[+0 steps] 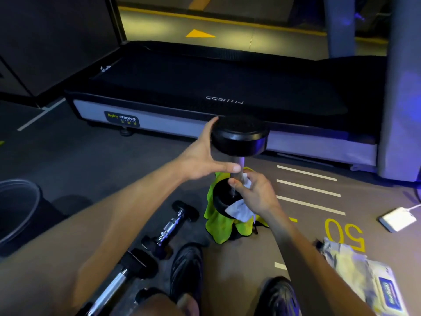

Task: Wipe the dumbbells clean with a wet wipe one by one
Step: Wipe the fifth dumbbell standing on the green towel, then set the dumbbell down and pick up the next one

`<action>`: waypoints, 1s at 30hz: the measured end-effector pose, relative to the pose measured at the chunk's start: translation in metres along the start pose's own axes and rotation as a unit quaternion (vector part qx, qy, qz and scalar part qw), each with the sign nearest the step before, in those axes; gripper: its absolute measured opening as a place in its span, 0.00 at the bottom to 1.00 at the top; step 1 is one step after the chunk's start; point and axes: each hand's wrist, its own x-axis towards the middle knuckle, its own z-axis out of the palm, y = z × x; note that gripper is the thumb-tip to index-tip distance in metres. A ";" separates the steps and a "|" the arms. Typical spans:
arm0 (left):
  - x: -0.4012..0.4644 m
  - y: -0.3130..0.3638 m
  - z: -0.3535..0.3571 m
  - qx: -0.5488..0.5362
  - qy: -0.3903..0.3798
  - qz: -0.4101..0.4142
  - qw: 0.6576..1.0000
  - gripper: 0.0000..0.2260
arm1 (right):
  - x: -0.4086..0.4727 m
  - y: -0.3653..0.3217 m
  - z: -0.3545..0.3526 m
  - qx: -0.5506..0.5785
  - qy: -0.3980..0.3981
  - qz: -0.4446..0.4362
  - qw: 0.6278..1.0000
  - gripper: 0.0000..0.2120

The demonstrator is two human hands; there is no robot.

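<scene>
A black dumbbell (pixel 239 136) stands upright on a green cloth (pixel 222 226) on the floor. My left hand (pixel 200 156) steadies it, fingers spread along the upper head and thumb against the metal handle. My right hand (pixel 255 192) grips a white wet wipe (pixel 239 212) wrapped round the lower part of the handle, above the bottom head. Two smaller dumbbells lie on the floor to the left: one (pixel 170 226) near the cloth, another (pixel 118 279) closer to me.
A treadmill deck (pixel 205 87) runs across the back. A dark bin (pixel 16 208) stands at the left. A wet-wipe packet (pixel 369 277) and a white charger (pixel 397 218) lie at the right. My two black shoes (pixel 186 267) are at the bottom.
</scene>
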 end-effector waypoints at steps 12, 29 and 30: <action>0.016 -0.051 0.082 -0.241 0.127 -0.001 0.962 0.08 | 0.033 0.011 -0.009 0.022 -0.094 -0.095 0.991 0.16; -0.023 -0.159 -0.015 -0.184 0.326 -0.140 0.917 0.11 | 0.054 0.024 0.009 0.325 -0.121 0.066 0.936 0.13; -0.026 -0.175 -0.021 -0.147 0.329 -0.158 0.919 0.10 | 0.058 0.025 0.015 0.361 -0.133 0.091 0.919 0.11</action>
